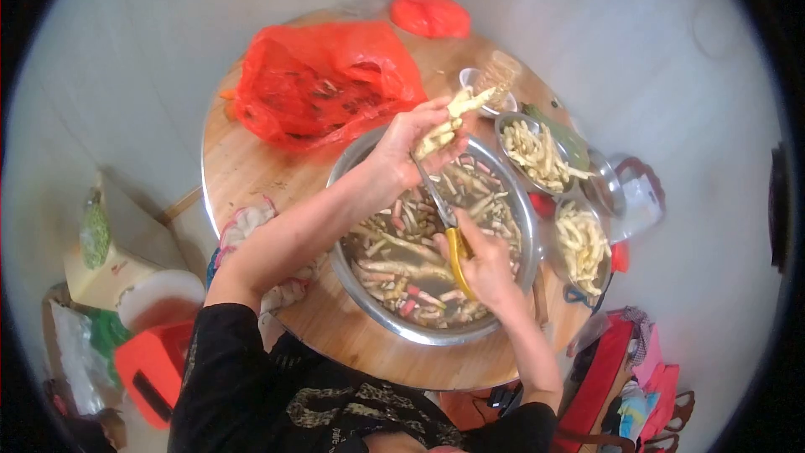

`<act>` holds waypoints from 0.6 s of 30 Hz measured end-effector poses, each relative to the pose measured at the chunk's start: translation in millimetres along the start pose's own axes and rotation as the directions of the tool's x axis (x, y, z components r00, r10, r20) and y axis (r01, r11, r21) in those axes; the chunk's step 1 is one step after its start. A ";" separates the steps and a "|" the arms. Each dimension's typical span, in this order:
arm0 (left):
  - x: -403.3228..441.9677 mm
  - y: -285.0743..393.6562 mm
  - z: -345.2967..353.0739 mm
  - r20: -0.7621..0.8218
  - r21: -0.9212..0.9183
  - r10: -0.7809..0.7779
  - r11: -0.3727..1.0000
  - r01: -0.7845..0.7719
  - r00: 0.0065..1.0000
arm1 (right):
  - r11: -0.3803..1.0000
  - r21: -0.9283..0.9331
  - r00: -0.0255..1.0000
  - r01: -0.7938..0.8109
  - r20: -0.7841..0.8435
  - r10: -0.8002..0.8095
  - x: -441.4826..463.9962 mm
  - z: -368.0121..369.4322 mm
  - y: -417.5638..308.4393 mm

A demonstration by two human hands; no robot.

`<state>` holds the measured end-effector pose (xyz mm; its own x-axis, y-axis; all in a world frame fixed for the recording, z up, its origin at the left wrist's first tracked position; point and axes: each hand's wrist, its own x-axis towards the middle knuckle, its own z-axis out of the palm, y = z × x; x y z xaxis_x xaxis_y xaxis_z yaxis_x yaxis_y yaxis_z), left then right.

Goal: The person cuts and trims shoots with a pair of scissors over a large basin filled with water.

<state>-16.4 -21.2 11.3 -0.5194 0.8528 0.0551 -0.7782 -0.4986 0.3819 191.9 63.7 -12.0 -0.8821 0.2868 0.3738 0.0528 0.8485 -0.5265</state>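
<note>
My left hand (pixel 417 141) is closed around a pale yellow chicken foot (pixel 465 105), held up over the far rim of a large metal basin (pixel 342 267). In my right hand (pixel 486 262) is a pair of scissors (pixel 457 256) with yellow handles. The scissors' blades point up toward the chicken foot, near my left fingers; whether they touch it I cannot tell. Below both hands, the basin holds murky water with chicken feet (pixel 404 267) and many cut pale and pinkish pieces in it.
A red plastic bag (pixel 327 84) lies open behind the basin on the round wooden table (pixel 222 159). To the right stand a bowl of chicken feet (pixel 537 155) and another heap of chicken feet (pixel 582 243). A smaller red bag (pixel 429 13) sits at the far edge.
</note>
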 end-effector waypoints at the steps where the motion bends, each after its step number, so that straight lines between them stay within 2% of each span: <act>1: -5.6 2.5 7.2 -0.067 0.019 0.029 0.999 -0.028 0.997 | 0.998 0.052 0.999 0.036 0.027 -0.038 -2.7 0.5 1.0; 2: -7.9 4.1 10.4 -0.133 0.041 0.059 0.998 -0.054 0.989 | 0.992 0.104 0.996 0.071 0.052 -0.077 -3.3 0.2 1.9; 3: -6.0 4.5 8.9 -0.134 0.040 0.061 0.998 -0.056 0.989 | 0.990 0.119 0.995 0.079 0.052 -0.085 2.2 -9.2 -4.7; 4: -2.1 4.7 6.1 -0.097 0.022 0.070 0.997 -0.068 0.993 | 0.990 0.119 0.995 0.079 0.054 -0.086 3.7 -10.7 -2.2; 6: 6.2 5.4 -2.2 -0.056 -0.001 0.078 0.997 -0.078 0.995 | 0.994 0.082 0.995 0.074 -0.073 -0.068 5.9 -12.7 2.1; 8: 12.3 6.3 -14.9 0.097 0.064 0.055 0.996 -0.062 0.994 | 0.997 0.070 0.998 0.009 -0.063 -0.005 8.7 -11.2 0.6; 12: 2.6 14.9 -6.2 0.009 0.207 0.062 0.976 -0.062 0.998 | 0.995 0.093 1.000 0.023 0.002 -0.024 -5.5 1.8 -2.0; 14: -0.7 20.2 0.5 0.036 0.216 0.111 0.969 -0.117 0.993 | 0.967 0.137 0.970 -0.213 0.146 0.193 -10.4 -3.0 -7.4; 15: 3.1 18.1 -1.2 0.038 0.215 0.108 0.970 -0.113 0.993 | 0.967 0.181 0.982 -0.180 0.082 0.167 -6.9 -7.1 -15.2; 16: 7.9 15.1 -3.6 0.077 0.196 0.164 0.965 -0.177 0.983 | 0.967 0.180 0.982 -0.181 0.079 0.169 -5.3 -5.6 -11.8; 17: 11.4 13.1 -6.1 0.115 0.174 0.223 0.955 -0.240 0.968 | 0.936 0.269 0.974 -0.227 0.083 0.212 -4.1 -1.7 -5.5; 18: 9.7 12.7 -3.9 0.117 0.176 0.221 0.955 -0.240 0.968 | 0.895 0.356 0.963 -0.270 0.091 0.254 -3.2 0.0 -3.7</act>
<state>-32.7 -19.9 13.1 -0.6339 0.7334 0.2457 -0.5565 -0.6531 0.5136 194.6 59.6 -11.3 -0.8783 0.4516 0.1568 0.1184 0.5232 -0.8439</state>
